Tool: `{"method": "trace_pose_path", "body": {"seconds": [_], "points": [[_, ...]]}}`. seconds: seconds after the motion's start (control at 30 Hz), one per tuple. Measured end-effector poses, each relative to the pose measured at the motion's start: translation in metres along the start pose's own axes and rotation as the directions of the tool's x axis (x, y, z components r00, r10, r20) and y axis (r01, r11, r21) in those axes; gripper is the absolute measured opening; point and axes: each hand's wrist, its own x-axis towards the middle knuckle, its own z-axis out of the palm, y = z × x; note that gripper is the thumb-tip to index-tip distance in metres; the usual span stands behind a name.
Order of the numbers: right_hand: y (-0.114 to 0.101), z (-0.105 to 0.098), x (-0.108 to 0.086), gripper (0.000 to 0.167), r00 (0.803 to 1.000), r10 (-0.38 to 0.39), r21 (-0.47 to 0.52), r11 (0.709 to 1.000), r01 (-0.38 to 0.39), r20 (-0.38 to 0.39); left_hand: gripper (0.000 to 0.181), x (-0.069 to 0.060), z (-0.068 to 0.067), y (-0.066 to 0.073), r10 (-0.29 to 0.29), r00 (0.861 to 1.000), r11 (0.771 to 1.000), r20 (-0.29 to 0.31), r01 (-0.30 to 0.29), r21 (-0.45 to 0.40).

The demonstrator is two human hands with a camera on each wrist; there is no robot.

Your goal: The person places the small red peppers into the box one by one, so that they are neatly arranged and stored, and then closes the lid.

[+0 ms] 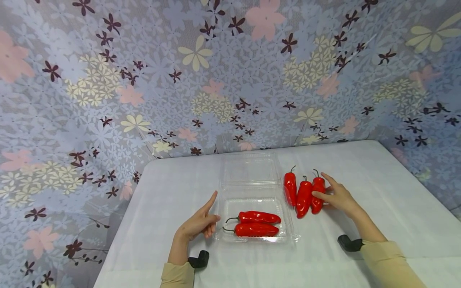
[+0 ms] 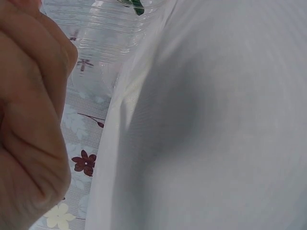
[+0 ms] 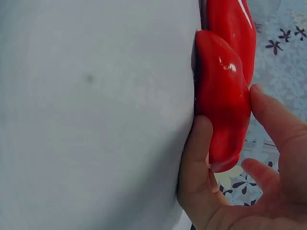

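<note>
A white-covered desk (image 1: 169, 188) stood in front of floral fabric (image 1: 155, 76) at 12 o'clock. On it, a clear plastic box (image 1: 255, 204) held two red peppers (image 1: 259, 217), its lid (image 1: 250, 170) laid back toward 12 o'clock. Three more red peppers (image 1: 303, 198) lay near the box's 2 o'clock side. The right hand (image 1: 339, 196) had thumb and fingers clamped on the rightmost pepper (image 1: 318, 185). At the box's 9 o'clock edge, the left hand (image 1: 199, 224) pointed its index finger straight, other fingers loosely curled; whether it touched the rim could not be told.
</note>
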Motion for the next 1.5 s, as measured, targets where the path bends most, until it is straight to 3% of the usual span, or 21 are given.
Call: {"method": "trace_pose_path", "body": {"seconds": [0.5, 0.83, 1.2, 1.5], "points": [[-0.007, -0.001, 0.003, 0.084, 0.997, 0.060, -0.015, 0.998, -0.059, 0.055, 0.084, 0.001, 0.000, -0.002, 0.003, 1.000, 1.000, 0.002, -0.003, 0.002], [-0.007, -0.002, 0.004, 0.082, 0.993, 0.083, 0.033, 0.996, -0.085, 0.081, 0.084, 0.001, -0.001, -0.003, 0.005, 1.000, 1.000, 0.016, -0.005, -0.006], [-0.009, -0.009, 0.002, 0.082, 0.995, 0.072, 0.072, 0.994, -0.077, 0.066, 0.085, 0.001, -0.001, -0.002, 0.000, 1.000, 1.000, 0.007, 0.000, -0.002], [-0.020, -0.028, 0.001, 0.081, 0.999, 0.026, 0.109, 0.994, -0.031, 0.044, 0.084, 0.001, -0.001, -0.002, 0.001, 1.000, 1.000, 0.001, -0.001, 0.008]]}}
